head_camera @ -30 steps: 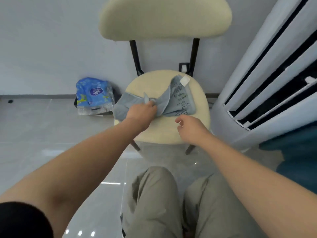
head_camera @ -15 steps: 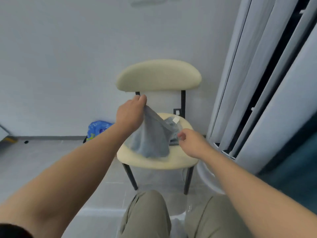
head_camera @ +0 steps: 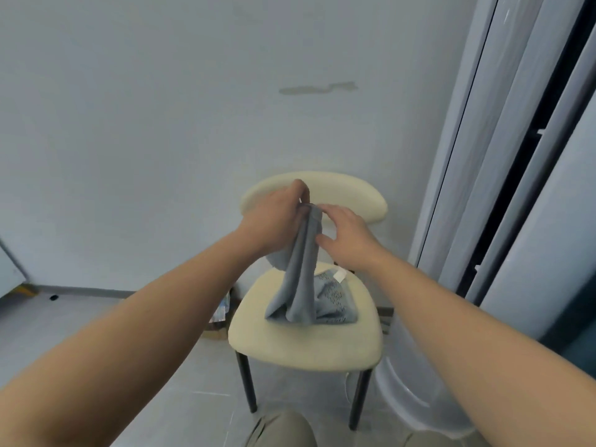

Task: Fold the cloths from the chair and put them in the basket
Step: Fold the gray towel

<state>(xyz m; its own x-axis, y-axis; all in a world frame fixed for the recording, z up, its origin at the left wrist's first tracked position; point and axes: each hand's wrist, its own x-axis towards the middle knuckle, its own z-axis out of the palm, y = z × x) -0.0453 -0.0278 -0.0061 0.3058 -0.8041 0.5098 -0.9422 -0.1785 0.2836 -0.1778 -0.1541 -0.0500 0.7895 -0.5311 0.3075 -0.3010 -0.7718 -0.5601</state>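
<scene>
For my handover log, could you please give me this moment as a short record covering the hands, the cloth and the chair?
left hand: grips the top of the grey cloth, held up in front of the backrest
right hand: open, fingers touching the cloth near its top
grey cloth: hangs bunched, lower end on the chair seat
patterned fabric: lies on the seat, white tag showing; separate piece or not, cannot tell
basket: not in view
</scene>
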